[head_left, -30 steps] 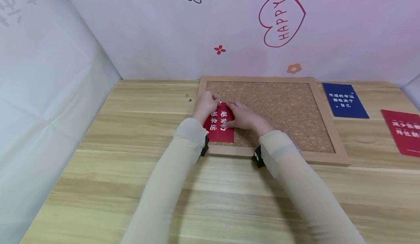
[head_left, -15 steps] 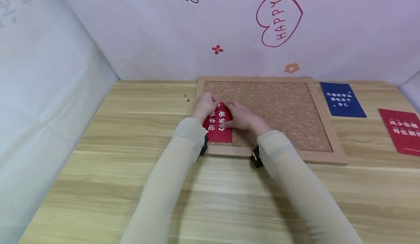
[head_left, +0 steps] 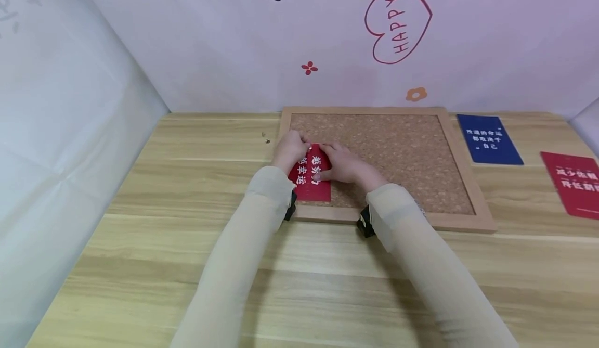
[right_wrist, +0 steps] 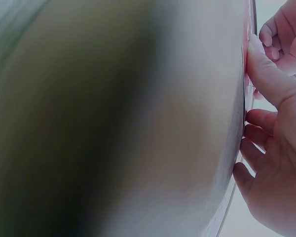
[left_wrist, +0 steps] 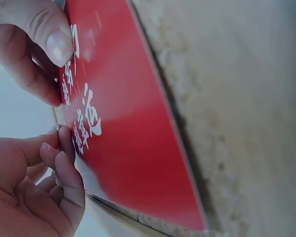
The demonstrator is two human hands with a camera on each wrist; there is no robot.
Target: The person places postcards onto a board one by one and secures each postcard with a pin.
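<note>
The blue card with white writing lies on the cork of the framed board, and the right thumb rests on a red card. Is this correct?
Not entirely. The blue card does not lie on the cork; the head view shows it on the wooden table, to the right of the framed board. The rest stands.

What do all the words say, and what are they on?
"HAPPY", in the red heart on the wall.
"所谓的命运 都取决于 自己", on the blue card.
"越努力 越幸运", on the left red card, partly covered.
"减少依赖 降低期…", on the far-right red card, end cut off; tiny marks unreadable.
Grey writing on the left sheet: too faint to read.
</note>
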